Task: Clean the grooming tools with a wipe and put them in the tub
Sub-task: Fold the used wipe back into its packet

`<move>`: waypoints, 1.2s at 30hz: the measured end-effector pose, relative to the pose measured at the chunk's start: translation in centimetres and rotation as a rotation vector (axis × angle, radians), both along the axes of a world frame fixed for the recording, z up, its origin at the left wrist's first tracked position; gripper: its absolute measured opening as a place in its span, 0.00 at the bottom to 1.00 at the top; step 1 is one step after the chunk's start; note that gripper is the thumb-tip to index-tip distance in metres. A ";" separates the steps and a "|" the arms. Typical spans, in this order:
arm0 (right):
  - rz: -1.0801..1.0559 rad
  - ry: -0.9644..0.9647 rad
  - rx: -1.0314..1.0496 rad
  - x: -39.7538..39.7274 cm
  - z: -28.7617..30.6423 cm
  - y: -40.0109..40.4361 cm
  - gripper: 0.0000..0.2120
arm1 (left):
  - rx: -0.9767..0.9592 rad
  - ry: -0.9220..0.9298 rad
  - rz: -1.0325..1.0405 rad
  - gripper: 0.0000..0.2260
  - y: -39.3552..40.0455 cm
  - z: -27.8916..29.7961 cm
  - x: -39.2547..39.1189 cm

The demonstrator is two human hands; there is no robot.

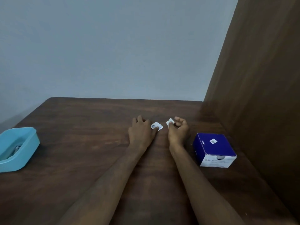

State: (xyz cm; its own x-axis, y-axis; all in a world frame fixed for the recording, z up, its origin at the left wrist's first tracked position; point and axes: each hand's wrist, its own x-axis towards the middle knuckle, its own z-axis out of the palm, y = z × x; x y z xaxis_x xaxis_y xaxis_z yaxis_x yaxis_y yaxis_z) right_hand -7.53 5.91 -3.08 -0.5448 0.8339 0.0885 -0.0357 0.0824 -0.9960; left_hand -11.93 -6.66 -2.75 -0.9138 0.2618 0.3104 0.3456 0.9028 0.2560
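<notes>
White packet [156, 126] under left hand [141, 129] thumb; right hand [178, 128] pinches torn piece [169, 122].

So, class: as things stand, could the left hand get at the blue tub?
Probably yes: bare table lies between the left hand and the blue tub, though that hand is pinching a small white packet.

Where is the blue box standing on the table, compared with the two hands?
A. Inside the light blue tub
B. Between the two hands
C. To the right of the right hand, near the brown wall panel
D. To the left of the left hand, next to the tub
C: the blue box stands on the table to the right of the right hand, close to the brown panel; the light blue tub is far left.
</notes>
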 end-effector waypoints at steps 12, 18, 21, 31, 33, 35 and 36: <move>0.158 0.120 -0.064 -0.8 0.0 -0.4 0.10 | 0.544 -0.121 -0.120 0.07 -4.8 0.9 -1.9; 0.267 0.122 0.066 -0.9 0.5 -2.8 0.09 | 0.935 -0.243 -0.222 0.11 -10.2 1.0 -1.9; 0.316 0.149 0.137 -1.2 0.5 -3.5 0.09 | 0.982 -0.262 -0.299 0.14 -10.3 1.0 -1.8; 0.274 0.250 0.256 -0.9 0.8 -3.6 0.07 | 0.950 -0.120 -0.327 0.13 -9.5 1.0 -1.7; 0.280 0.258 0.254 -0.7 0.9 -3.8 0.07 | 0.911 -0.082 -0.342 0.13 -9.3 1.0 -1.8; 0.289 0.265 0.268 -0.6 0.9 -4.0 0.07 | 0.873 -0.051 -0.349 0.12 -9.2 0.8 -2.0; 0.294 0.269 0.280 -0.6 0.9 -4.1 0.06 | 0.857 -0.023 -0.340 0.12 -9.2 0.7 -2.1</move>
State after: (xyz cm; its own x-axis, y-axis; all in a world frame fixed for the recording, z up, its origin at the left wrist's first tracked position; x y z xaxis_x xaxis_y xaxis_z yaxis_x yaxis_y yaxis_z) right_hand -8.11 1.85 -2.18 -0.6808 0.5716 0.4580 -0.3512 0.2939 -0.8890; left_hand -14.02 -15.85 -2.07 -0.8382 0.2061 0.5050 0.5441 0.2518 0.8003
